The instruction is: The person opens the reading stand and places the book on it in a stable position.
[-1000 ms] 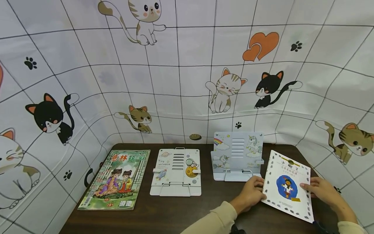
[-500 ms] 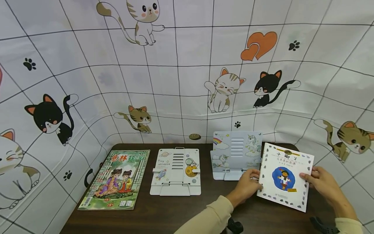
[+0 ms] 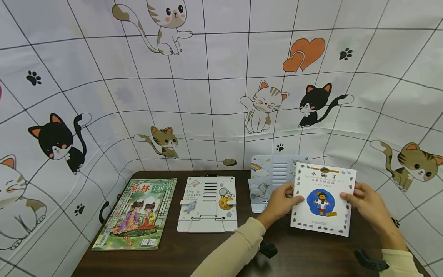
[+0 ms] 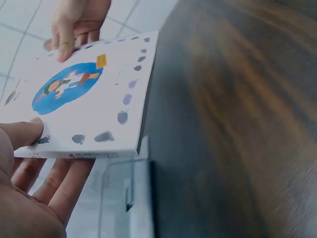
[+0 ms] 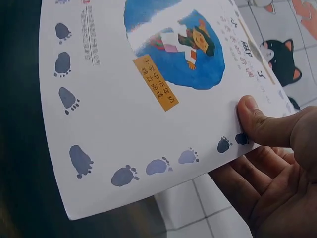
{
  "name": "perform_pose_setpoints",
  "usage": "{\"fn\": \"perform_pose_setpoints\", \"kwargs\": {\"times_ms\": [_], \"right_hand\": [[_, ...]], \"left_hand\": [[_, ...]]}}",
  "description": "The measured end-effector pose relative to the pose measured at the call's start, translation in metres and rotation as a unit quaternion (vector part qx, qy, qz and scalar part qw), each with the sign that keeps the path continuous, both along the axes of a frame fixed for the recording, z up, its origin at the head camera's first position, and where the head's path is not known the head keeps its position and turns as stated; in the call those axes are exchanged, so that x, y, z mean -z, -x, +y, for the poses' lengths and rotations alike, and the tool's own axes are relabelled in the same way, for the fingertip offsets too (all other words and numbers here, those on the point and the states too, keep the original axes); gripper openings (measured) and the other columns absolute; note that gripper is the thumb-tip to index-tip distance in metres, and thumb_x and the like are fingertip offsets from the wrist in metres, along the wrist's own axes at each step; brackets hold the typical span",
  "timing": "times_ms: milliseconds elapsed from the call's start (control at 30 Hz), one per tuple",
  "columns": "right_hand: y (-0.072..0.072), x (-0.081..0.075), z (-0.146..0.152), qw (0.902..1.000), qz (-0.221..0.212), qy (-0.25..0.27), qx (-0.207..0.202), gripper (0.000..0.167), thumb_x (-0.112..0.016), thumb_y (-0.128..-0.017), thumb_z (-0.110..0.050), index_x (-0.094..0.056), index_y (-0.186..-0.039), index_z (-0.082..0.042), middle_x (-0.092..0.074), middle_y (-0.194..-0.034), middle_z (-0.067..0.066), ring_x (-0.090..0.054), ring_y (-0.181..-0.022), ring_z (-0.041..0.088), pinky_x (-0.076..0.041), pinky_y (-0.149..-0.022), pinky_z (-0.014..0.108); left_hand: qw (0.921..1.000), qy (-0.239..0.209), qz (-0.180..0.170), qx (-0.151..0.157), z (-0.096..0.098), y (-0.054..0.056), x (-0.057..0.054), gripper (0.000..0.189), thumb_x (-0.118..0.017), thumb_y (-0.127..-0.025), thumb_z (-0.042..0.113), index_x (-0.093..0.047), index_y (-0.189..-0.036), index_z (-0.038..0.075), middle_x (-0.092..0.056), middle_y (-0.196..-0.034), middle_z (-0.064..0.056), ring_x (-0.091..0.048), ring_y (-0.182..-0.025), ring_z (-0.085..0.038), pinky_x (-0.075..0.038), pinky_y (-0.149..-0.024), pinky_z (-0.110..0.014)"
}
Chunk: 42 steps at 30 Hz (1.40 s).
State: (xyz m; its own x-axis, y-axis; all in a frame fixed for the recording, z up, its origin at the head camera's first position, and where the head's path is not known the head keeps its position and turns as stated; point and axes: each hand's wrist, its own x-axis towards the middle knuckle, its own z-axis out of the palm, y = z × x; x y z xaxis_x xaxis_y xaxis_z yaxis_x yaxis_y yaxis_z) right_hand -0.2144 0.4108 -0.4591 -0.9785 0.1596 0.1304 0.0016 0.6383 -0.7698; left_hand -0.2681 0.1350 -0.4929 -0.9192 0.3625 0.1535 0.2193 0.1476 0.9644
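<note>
Between both hands is a white book (image 3: 322, 223) with a blue oval picture and a border of small footprints on its cover. My left hand (image 3: 282, 202) pinches its left edge, thumb on the cover and fingers underneath, as the left wrist view shows. On the opposite edge, my right hand (image 3: 368, 206) grips it the same way, its thumb (image 5: 260, 121) lying over the footprints. The book is raised and tilted above the table, overlapping the unicorn book stand (image 3: 263, 181) behind it. That stand's right part is hidden by the book.
Left of the unicorn stand, a white book stand (image 3: 207, 192) with planets and an astronaut lies on the dark wooden table (image 3: 194, 254). Farther left is a green illustrated magazine (image 3: 138, 215). A cat-print cloth (image 3: 228, 96) hangs behind and around the table.
Both hands have carried the book leftward and slightly up, turning it more upright. It now covers much of the unicorn stand, which it stood beside before.
</note>
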Motion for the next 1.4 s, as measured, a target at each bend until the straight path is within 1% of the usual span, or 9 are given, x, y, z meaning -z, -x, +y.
{"fn": "perform_pose_setpoints", "kwargs": {"times_ms": [67,267,333,600,733,833,1033,1200,1400], "right_hand": [[0.001,-0.006,-0.008,0.9999,0.005,0.009,-0.005,0.059,-0.067,-0.107,-0.026,-0.042,-0.14,0.015,-0.074,-0.118,0.031,-0.067,-0.077,0.001,-0.055,-0.066,0.025],[0.005,-0.026,-0.026,0.9982,0.031,0.04,-0.034,0.057,-0.07,-0.106,-0.024,-0.043,-0.141,0.012,-0.072,-0.099,-0.024,-0.069,-0.079,-0.002,-0.057,-0.068,0.024],[0.008,-0.033,-0.031,0.9974,0.031,0.044,-0.048,0.055,-0.069,-0.106,-0.024,-0.045,-0.141,0.011,-0.067,-0.098,-0.032,-0.069,-0.082,-0.003,-0.056,-0.07,0.021],[0.024,-0.043,-0.051,0.9949,0.063,0.035,-0.07,0.039,-0.066,-0.106,-0.009,-0.052,-0.136,0.012,-0.077,-0.108,-0.008,-0.066,-0.087,-0.01,-0.053,-0.073,0.015],[0.034,-0.048,-0.063,0.9946,0.086,0.033,-0.048,0.038,-0.066,-0.106,-0.01,-0.054,-0.136,0.01,-0.076,-0.105,-0.011,-0.064,-0.087,-0.014,-0.049,-0.074,0.011],[0.042,-0.053,-0.072,0.9938,0.099,0.034,-0.036,0.04,-0.067,-0.106,-0.012,-0.055,-0.137,0.009,-0.077,-0.108,-0.006,-0.062,-0.088,-0.017,-0.048,-0.075,0.01],[0.057,-0.06,-0.086,0.9911,0.126,0.037,-0.02,0.04,-0.068,-0.106,-0.013,-0.056,-0.137,0.009,-0.072,-0.125,0.03,-0.06,-0.09,-0.021,-0.048,-0.074,0.008],[0.068,-0.063,-0.095,0.9874,0.149,0.05,-0.02,0.035,-0.068,-0.104,-0.003,-0.056,-0.133,0.013,-0.071,-0.122,0.036,-0.061,-0.087,-0.021,-0.051,-0.073,0.006],[0.076,-0.064,-0.105,0.987,0.156,0.036,-0.013,0.032,-0.068,-0.104,-0.006,-0.06,-0.13,0.012,-0.072,-0.123,0.034,-0.072,-0.091,-0.006,-0.05,-0.074,0.004]], "left_hand": [[1.0,-0.001,0.001,-0.001,-0.006,0.005,-0.003,0.025,-0.081,-0.096,0.015,-0.072,-0.118,0.008,-0.082,-0.103,-0.007,-0.068,-0.073,0.002,-0.057,-0.06,-0.019],[0.9998,-0.015,-0.006,-0.006,-0.024,0.018,-0.015,0.03,-0.08,-0.097,0.015,-0.071,-0.124,0.008,-0.082,-0.108,-0.008,-0.073,-0.078,-0.004,-0.058,-0.059,-0.022],[0.9997,-0.023,0.001,-0.01,-0.031,0.021,-0.02,0.03,-0.08,-0.097,0.014,-0.071,-0.124,0.007,-0.082,-0.109,-0.01,-0.075,-0.083,-0.008,-0.059,-0.063,-0.023],[0.9986,-0.049,0.009,0.013,-0.058,0.026,-0.039,0.029,-0.078,-0.098,0.013,-0.07,-0.125,0.002,-0.079,-0.114,-0.015,-0.076,-0.085,-0.011,-0.06,-0.066,-0.024],[0.9986,-0.041,0.031,0.013,-0.068,0.029,-0.05,0.028,-0.077,-0.099,0.016,-0.07,-0.124,0.003,-0.08,-0.113,-0.015,-0.071,-0.081,-0.005,-0.054,-0.066,-0.021],[0.9975,-0.033,0.062,-0.006,-0.074,0.033,-0.055,0.027,-0.078,-0.098,0.017,-0.072,-0.121,0.004,-0.081,-0.11,-0.014,-0.07,-0.079,-0.006,-0.052,-0.068,-0.02],[0.9944,-0.004,0.093,-0.05,-0.083,0.037,-0.067,0.028,-0.08,-0.097,0.022,-0.075,-0.121,0.008,-0.08,-0.113,-0.01,-0.076,-0.093,-0.018,-0.057,-0.077,-0.023],[0.9931,0.013,0.085,-0.081,-0.089,0.041,-0.071,0.038,-0.081,-0.097,0.025,-0.074,-0.13,0.007,-0.078,-0.121,-0.011,-0.075,-0.11,-0.025,-0.061,-0.085,-0.028],[0.9883,0.018,0.097,-0.116,-0.095,0.047,-0.071,0.037,-0.081,-0.097,0.026,-0.076,-0.127,0.005,-0.077,-0.12,-0.012,-0.075,-0.111,-0.025,-0.062,-0.086,-0.032]]}}
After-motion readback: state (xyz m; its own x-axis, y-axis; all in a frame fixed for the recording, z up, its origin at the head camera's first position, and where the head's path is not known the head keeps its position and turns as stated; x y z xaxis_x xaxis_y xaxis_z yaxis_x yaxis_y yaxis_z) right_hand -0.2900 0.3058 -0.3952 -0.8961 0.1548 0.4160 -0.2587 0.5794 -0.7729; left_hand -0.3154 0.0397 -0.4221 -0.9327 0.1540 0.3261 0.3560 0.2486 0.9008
